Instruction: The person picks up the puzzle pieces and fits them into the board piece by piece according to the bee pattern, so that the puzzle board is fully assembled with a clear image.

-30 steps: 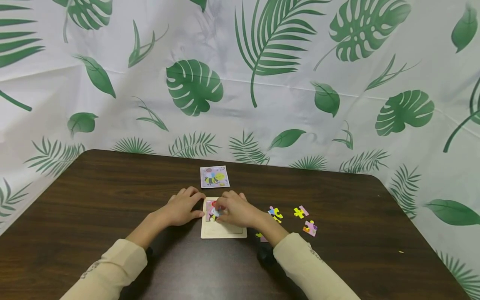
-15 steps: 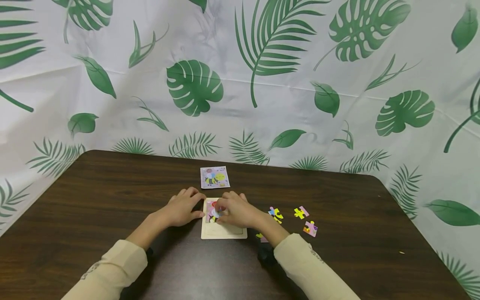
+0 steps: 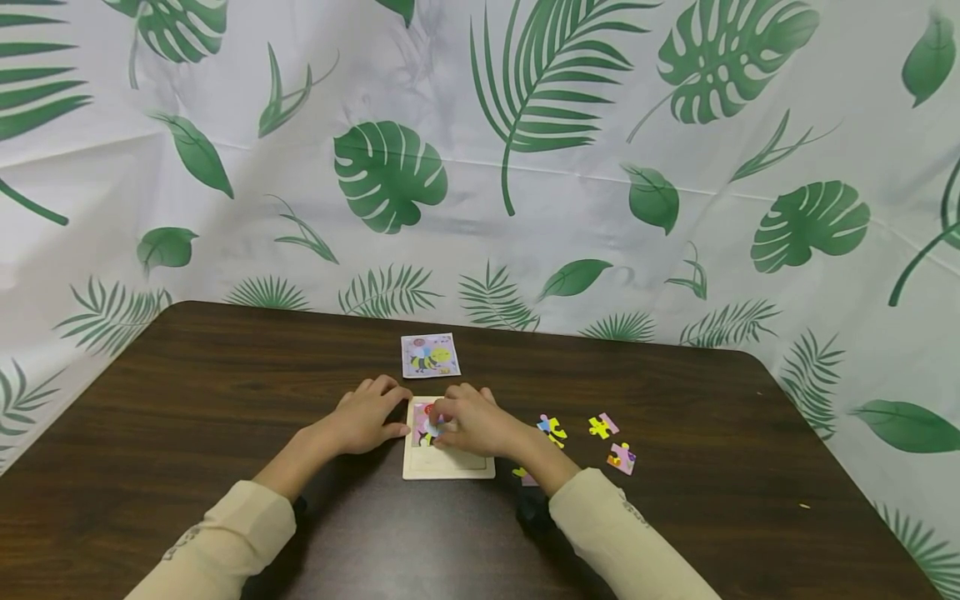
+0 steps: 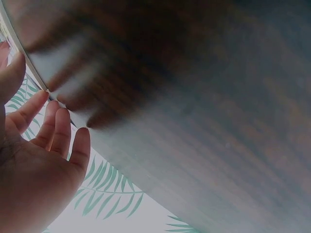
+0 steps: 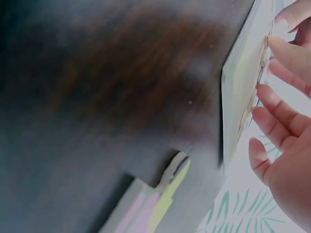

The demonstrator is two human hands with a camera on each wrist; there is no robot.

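A square pale wooden puzzle tray point(image 3: 450, 472) lies on the table, with joined jigsaw pieces point(image 3: 420, 427) in its upper left part. My left hand point(image 3: 366, 417) rests at the tray's left edge, thumb and fingertips touching it, fingers only loosely bent. Over the tray, my right hand point(image 3: 474, 421) pinches a puzzle piece between thumb and fingers, down against the joined pieces. Most of that piece is hidden by the hand. The right wrist view shows the right hand's fingertips point(image 5: 262, 90) at the tray's upper surface.
Several loose puzzle pieces point(image 3: 600, 426) lie right of the tray, one partly under my right forearm point(image 3: 528, 479). A square bee picture card point(image 3: 430, 356) lies behind the tray. A leaf-printed cloth point(image 3: 480, 167) hangs behind the dark wooden table point(image 3: 225, 383).
My right thumb and fingers have shifted very slightly over the joined pieces. The left hand, tray and loose pieces stay where they were.
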